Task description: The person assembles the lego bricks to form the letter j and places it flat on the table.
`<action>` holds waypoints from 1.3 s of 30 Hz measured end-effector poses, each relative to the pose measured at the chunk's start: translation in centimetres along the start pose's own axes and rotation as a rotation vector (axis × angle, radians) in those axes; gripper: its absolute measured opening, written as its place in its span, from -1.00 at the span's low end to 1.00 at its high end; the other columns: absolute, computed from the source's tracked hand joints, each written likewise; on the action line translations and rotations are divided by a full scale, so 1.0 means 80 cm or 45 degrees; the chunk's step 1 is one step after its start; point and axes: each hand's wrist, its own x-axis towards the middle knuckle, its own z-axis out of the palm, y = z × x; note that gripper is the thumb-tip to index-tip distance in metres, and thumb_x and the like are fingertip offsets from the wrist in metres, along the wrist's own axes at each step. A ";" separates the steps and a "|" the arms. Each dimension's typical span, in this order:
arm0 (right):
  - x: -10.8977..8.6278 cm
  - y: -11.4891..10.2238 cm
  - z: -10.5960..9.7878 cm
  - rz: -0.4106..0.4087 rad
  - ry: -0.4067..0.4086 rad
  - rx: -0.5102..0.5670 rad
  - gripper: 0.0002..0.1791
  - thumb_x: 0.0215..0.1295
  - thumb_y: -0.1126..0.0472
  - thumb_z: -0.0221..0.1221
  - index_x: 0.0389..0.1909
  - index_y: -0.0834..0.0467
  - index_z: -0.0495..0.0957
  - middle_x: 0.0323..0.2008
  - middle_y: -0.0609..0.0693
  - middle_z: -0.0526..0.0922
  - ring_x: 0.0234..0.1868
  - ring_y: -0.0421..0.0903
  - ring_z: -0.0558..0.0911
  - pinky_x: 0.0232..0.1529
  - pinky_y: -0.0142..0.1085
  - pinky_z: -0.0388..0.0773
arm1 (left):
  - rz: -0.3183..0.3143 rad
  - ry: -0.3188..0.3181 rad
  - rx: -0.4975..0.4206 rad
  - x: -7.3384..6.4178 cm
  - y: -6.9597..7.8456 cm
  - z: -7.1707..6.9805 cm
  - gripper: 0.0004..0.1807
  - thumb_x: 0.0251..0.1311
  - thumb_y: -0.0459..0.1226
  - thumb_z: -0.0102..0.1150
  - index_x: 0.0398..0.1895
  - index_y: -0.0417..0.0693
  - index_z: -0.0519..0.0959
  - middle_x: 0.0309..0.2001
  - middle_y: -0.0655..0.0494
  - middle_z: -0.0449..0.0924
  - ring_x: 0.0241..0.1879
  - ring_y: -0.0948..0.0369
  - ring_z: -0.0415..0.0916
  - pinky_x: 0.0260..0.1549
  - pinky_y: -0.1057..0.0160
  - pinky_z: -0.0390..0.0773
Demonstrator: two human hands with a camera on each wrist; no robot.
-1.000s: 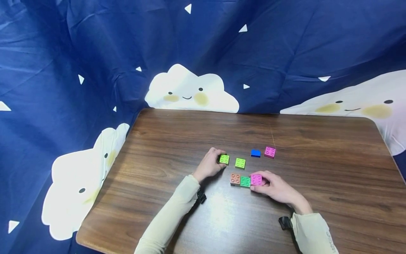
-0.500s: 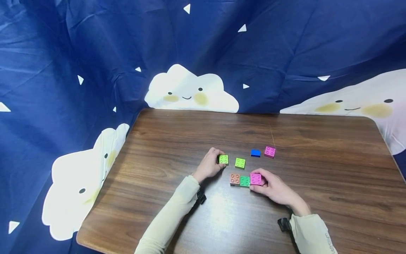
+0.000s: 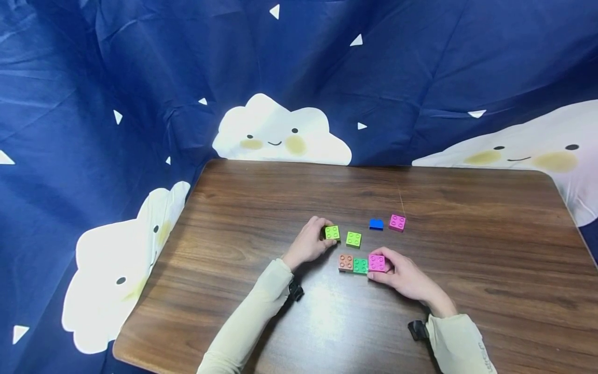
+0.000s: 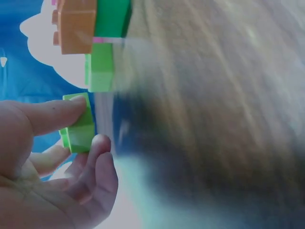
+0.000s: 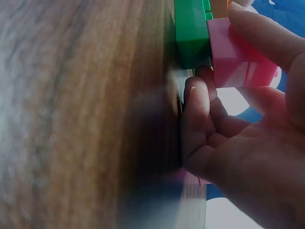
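Observation:
In the head view my left hand [image 3: 308, 243] pinches a lime green toy brick [image 3: 332, 232] between thumb and fingers. The left wrist view has that brick [image 4: 79, 125] slightly tilted, with the thumb on its near side. A second lime brick [image 3: 353, 239] lies just right of it. My right hand [image 3: 405, 274] grips a pink brick [image 3: 376, 263] at the right end of a row. In the right wrist view the pink brick [image 5: 243, 55] sits higher than the green brick [image 5: 191, 38] and overhangs its end. An orange brick [image 3: 346, 262] stands at the row's left end, raised above the green.
Behind the row, a small blue brick [image 3: 376, 224] and another pink brick [image 3: 397, 223] lie on the brown wooden table [image 3: 261, 197]. A blue curtain [image 3: 397, 78] with white clouds hangs along the table's far and left sides.
The lime brick in my left hand shifts slightly left, then back right toward the second lime brick, and is now a little turned. My right hand and the row hardly move.

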 end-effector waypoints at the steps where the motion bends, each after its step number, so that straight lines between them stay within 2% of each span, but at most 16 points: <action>1: 0.000 0.000 0.000 0.002 0.000 0.001 -0.58 0.17 0.03 0.32 0.00 0.08 0.50 -0.32 -0.05 0.53 -0.37 -0.18 0.44 -0.36 -0.39 0.37 | 0.012 0.000 -0.002 0.000 0.002 -0.001 -0.61 0.14 -0.21 0.32 0.04 -0.05 0.53 -0.10 0.09 0.46 -0.13 0.15 0.44 -0.06 0.24 0.45; 8: 0.001 0.000 0.000 0.018 0.003 0.002 -0.57 0.17 0.03 0.32 0.02 0.09 0.50 -0.30 -0.04 0.54 -0.35 -0.17 0.44 -0.35 -0.38 0.37 | 0.103 0.027 -0.002 -0.004 0.015 -0.004 -0.58 0.17 -0.17 0.30 0.08 -0.06 0.52 -0.13 0.11 0.44 -0.24 0.20 0.42 -0.25 0.37 0.40; 15: -0.001 0.000 0.002 0.015 0.023 0.001 -0.55 0.16 0.04 0.33 0.03 0.11 0.51 -0.31 -0.04 0.55 -0.36 -0.18 0.45 -0.36 -0.38 0.38 | 0.239 -0.010 -0.029 -0.009 0.038 -0.007 -0.53 0.19 -0.17 0.29 0.15 -0.08 0.51 -0.10 0.11 0.47 -0.28 0.18 0.49 -0.33 0.49 0.39; 20: -0.002 0.001 0.004 0.016 0.044 0.013 -0.54 0.15 0.05 0.34 0.04 0.13 0.53 -0.29 -0.04 0.56 -0.35 -0.20 0.45 -0.34 -0.39 0.39 | 0.310 -0.034 0.028 -0.014 0.054 -0.009 -0.55 0.21 -0.13 0.27 0.14 -0.05 0.52 -0.13 0.17 0.46 -0.31 0.26 0.47 -0.37 0.53 0.38; 28: -0.001 0.004 0.004 0.041 0.024 0.031 -0.53 0.16 0.01 0.33 0.05 0.11 0.52 -0.32 -0.04 0.53 -0.36 -0.18 0.43 -0.36 -0.39 0.37 | 0.358 -0.060 0.091 -0.021 0.071 -0.006 -0.51 0.21 -0.07 0.26 0.17 -0.03 0.52 -0.08 0.18 0.47 -0.29 0.31 0.43 -0.32 0.50 0.38; 35: -0.002 0.005 0.004 0.008 0.047 0.025 -0.55 0.16 0.00 0.33 0.03 0.07 0.51 -0.29 -0.05 0.56 -0.34 -0.19 0.45 -0.35 -0.39 0.39 | 0.480 -0.091 0.142 -0.026 0.082 0.008 -0.51 0.23 -0.09 0.24 0.20 -0.06 0.49 -0.03 0.15 0.47 -0.23 0.35 0.41 -0.21 0.49 0.43; 39: -0.002 0.005 0.006 -0.031 0.065 0.032 -0.59 0.15 0.03 0.34 -0.02 0.07 0.53 -0.29 -0.06 0.58 -0.34 -0.23 0.49 -0.32 -0.41 0.44 | 0.507 -0.114 0.187 -0.031 0.087 0.016 -0.53 0.25 -0.10 0.22 0.20 -0.02 0.49 -0.02 0.17 0.46 -0.25 0.37 0.38 -0.24 0.52 0.41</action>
